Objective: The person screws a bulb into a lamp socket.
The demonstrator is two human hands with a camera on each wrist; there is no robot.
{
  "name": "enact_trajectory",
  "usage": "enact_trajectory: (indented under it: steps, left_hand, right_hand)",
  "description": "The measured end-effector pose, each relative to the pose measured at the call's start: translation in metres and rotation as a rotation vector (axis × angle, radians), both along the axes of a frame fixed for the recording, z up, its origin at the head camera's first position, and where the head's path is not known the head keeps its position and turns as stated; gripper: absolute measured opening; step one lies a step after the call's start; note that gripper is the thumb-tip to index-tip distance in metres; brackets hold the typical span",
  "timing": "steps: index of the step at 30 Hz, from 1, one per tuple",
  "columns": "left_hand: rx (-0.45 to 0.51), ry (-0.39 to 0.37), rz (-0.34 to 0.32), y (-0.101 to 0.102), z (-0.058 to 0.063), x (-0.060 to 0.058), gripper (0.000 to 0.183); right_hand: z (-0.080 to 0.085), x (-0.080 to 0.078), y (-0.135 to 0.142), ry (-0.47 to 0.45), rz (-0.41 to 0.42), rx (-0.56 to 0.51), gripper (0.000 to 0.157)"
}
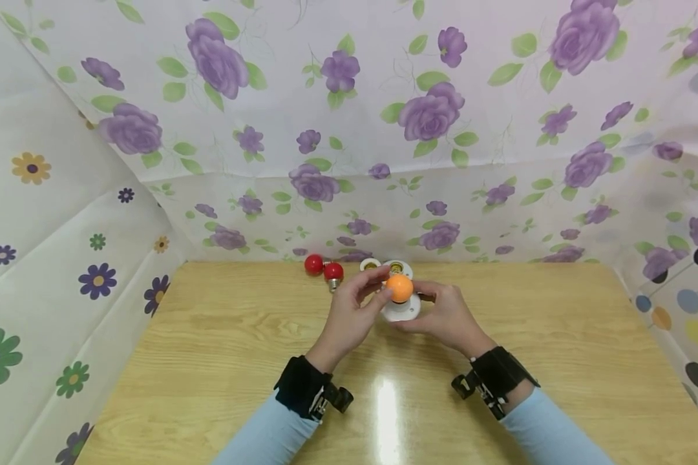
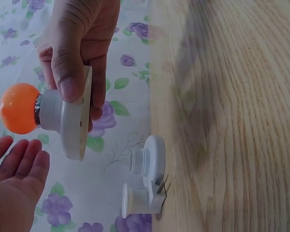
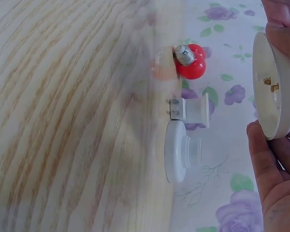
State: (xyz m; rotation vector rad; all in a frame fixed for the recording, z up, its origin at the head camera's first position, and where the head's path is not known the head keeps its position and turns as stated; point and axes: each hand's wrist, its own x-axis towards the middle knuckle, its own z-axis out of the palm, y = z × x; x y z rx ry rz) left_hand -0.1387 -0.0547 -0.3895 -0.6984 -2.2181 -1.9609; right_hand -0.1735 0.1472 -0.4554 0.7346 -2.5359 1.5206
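An orange light bulb (image 1: 399,288) sits in a white round-based lamp holder (image 2: 76,130), its metal screw base partly showing at the mouth. My right hand (image 1: 449,316) grips the lamp holder by the rim of its base, thumb on one face and fingers behind. The left hand (image 1: 351,315) is beside the bulb, its fingers (image 2: 26,162) loosely extended around it with a small gap in the left wrist view. Brass terminals show on the base's underside in the right wrist view.
Behind the hands stand another round white lamp holder (image 3: 176,152) and a white pronged socket adapter (image 3: 191,110). Two red bulbs (image 1: 314,264) lie left of them near the table's back edge. A floral cloth (image 1: 355,213) rises behind the wooden table (image 1: 221,361).
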Motion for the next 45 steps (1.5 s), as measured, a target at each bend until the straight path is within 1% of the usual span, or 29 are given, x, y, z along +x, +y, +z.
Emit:
enact_trajectory:
  steps: [3,6,10,14,17,23,30,34,40,43,45]
  left_hand:
    - [-0.001,0.034,0.056,0.001,0.000,0.001,0.039]
    - [0.008,0.054,0.113,0.003,0.003,0.003,0.036]
    - [0.017,0.052,0.151,0.005,0.002,0.003,0.038]
    - [0.008,0.038,0.155,0.006,0.002,0.004,0.041]
    - [-0.006,0.022,0.151,0.006,0.003,0.005,0.040]
    - [-0.030,0.029,0.136,0.007,0.003,0.004,0.039]
    - [-0.033,0.041,0.108,0.005,-0.029,-0.014,0.043]
    - [-0.054,0.022,0.085,0.004,-0.023,-0.012,0.042]
    - [-0.081,0.020,0.011,0.004,-0.001,-0.003,0.036]
    - [-0.106,0.018,-0.030,0.003,0.005,-0.002,0.036]
    - [-0.119,0.012,-0.047,0.002,0.006,-0.003,0.036]
  right_hand:
    - [0.000,0.002,0.000,0.002,-0.009,0.007,0.062]
    - [0.001,0.003,0.000,0.003,-0.020,0.013,0.061]
    - [0.003,0.004,-0.001,0.002,-0.012,0.011,0.061]
    - [0.003,0.003,-0.001,0.017,-0.002,0.018,0.061]
    - [0.003,0.003,-0.002,0.022,0.008,0.020,0.060]
    - [0.005,0.004,-0.003,0.014,0.004,0.014,0.059]
    - [0.007,0.005,-0.003,0.005,-0.001,0.020,0.060]
    - [0.008,0.004,-0.003,-0.005,-0.002,0.024,0.061]
    - [0.008,0.004,-0.002,-0.020,0.005,0.019,0.062]
    - [0.007,0.004,-0.001,-0.018,0.009,0.012,0.062]
    - [0.007,0.004,-0.001,-0.015,0.014,0.006,0.061]
